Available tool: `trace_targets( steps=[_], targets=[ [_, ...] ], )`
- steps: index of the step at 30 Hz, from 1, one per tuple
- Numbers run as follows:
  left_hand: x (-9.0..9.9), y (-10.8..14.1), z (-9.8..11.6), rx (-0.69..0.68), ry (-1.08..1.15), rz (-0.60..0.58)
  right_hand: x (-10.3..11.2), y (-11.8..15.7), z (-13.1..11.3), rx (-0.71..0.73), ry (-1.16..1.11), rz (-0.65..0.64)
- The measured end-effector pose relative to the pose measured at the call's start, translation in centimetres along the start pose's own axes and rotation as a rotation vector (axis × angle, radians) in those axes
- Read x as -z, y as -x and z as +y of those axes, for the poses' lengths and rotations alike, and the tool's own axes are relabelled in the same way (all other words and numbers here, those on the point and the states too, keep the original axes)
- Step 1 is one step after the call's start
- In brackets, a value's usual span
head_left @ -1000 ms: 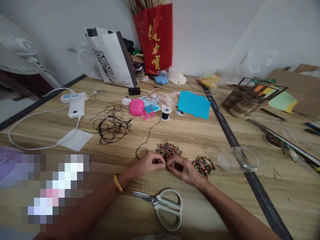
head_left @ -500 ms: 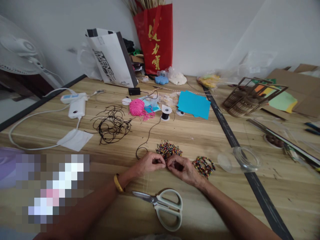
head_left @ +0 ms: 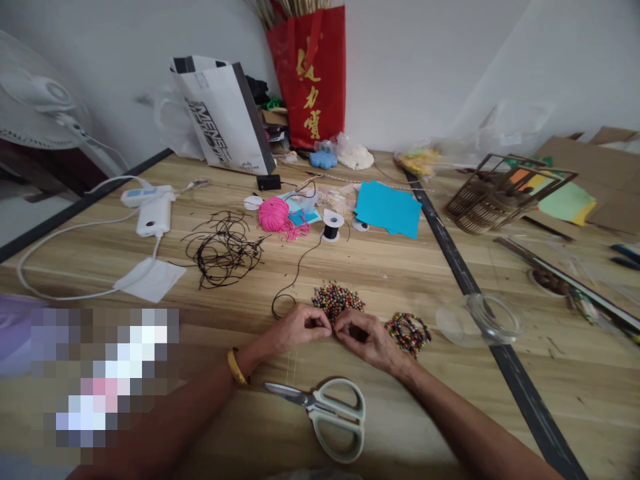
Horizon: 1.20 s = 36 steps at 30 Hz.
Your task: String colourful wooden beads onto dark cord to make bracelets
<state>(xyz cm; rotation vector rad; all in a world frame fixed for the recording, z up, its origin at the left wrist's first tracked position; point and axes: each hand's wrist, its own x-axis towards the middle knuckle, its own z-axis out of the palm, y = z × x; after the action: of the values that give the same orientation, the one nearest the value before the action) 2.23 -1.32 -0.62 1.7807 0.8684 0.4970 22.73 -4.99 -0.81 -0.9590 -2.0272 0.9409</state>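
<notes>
Both of my hands meet fingertip to fingertip just below a heap of small multicoloured beads (head_left: 339,297). My left hand (head_left: 301,327), with a gold bangle (head_left: 237,367) at the wrist, is closed in a pinch. Opposite it, my right hand (head_left: 367,339) pinches too. What lies between the fingertips is too small to make out. Strung beads (head_left: 409,333) lie coiled beside my right hand. White-handled scissors (head_left: 325,408) rest below the hands. A black cord (head_left: 299,267) runs from a spool (head_left: 331,227) down towards my left hand.
Tangled black cords (head_left: 225,250), pink yarn (head_left: 274,215) and blue sheets (head_left: 389,209) lie farther back. A clear round container (head_left: 493,319) sits to the right, near small baskets (head_left: 483,207). A power bank (head_left: 154,215) with a white cable is at left.
</notes>
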Motion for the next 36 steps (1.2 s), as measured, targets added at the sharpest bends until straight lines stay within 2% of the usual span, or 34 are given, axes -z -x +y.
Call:
trace_targets(
  steps=[24, 36],
  targets=[
    [-0.1, 0.02, -0.03, -0.009, -0.004, 0.003, -0.01, -0.02, -0.29, -0.034, 0.001, -0.024],
    [0.09, -0.1, -0.43, -0.032, 0.032, -0.036, 0.01, -0.32, -0.41, 0.05, -0.054, -0.006]
  ],
)
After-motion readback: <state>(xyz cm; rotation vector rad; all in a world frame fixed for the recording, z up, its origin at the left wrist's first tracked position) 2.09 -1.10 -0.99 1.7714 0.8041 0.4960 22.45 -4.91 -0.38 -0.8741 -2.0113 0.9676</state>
